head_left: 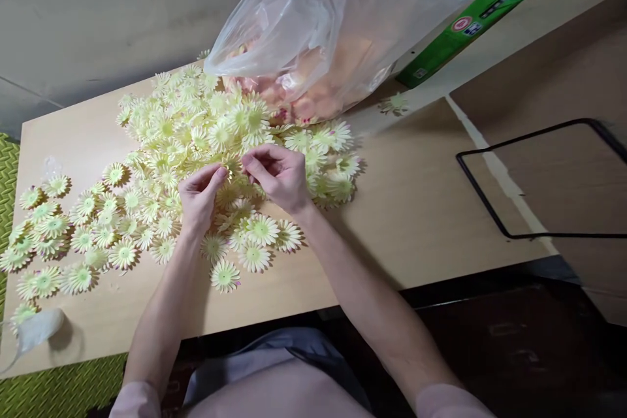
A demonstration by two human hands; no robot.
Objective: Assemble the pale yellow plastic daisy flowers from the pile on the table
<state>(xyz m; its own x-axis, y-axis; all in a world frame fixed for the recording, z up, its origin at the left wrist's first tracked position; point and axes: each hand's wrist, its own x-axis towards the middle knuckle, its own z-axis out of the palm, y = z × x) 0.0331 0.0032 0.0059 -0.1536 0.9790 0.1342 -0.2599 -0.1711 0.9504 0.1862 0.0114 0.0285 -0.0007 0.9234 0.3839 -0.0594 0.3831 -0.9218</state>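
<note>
My left hand (196, 201) is closed in a pinch at the edge of a pale yellow artificial flower head (234, 164), above the pile. Just to its right, my right hand (280, 176) is also pinched closed, its fingertips close to that flower. Whatever lies between the right fingertips is too small to make out. Beneath and around both hands spreads a heap of loose yellow-green flower heads (171, 124). Several single flower heads (261, 229) lie in front of the hands, some showing purple petal tips.
Behind the heap stands a clear plastic bag (337, 32) with pink and orange pieces inside. A green packet (470, 29) lies at the back right. One black wire frame (482, 199) is at the right. A white mask-like item (39, 330) rests at the table's (421, 209) front left.
</note>
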